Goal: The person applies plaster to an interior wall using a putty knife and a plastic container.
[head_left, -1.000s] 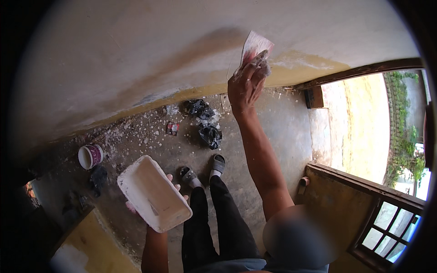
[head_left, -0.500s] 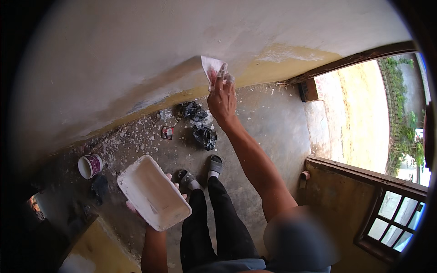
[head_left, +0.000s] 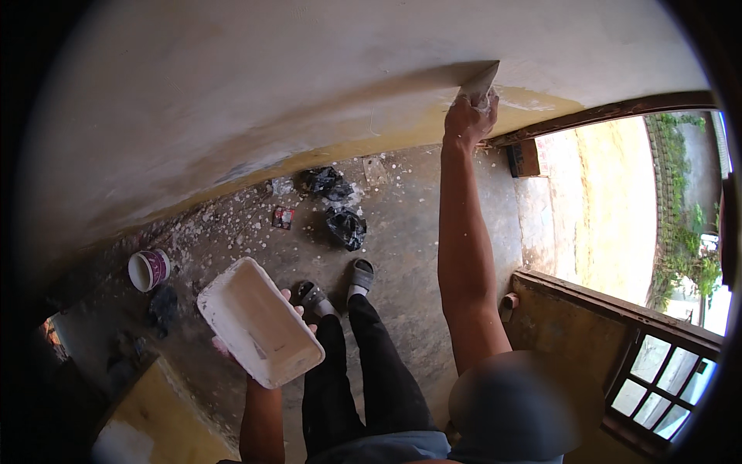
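Right hand (head_left: 471, 120) pinching the scraper (head_left: 481, 80), the exact finger placement too small to tell; the blade lies at the wall (head_left: 232, 93), beside a bare yellow band (head_left: 421, 117) along its foot; left hand (head_left: 298, 310) spread beneath the tray (head_left: 251, 301), fingertips along its right edge and the other side of the hand at its left, palm hidden; the tray tilts slightly, its inside coated pale.

The step in hand appears to be a spreading stroke of pale paste across the wall; a further stroke would call for an even blade edge and light, steady pressure, the tray kept clear of the wall.

Farther out, on the floor (head_left: 410, 232): black bags (head_left: 345, 226) and a red packet (head_left: 283, 217) towards its wall edge, amid white flecks; a bucket (head_left: 156, 267) on its side towards the left edge; a wooden box (head_left: 523, 158) at the far right corner, by the doorway.
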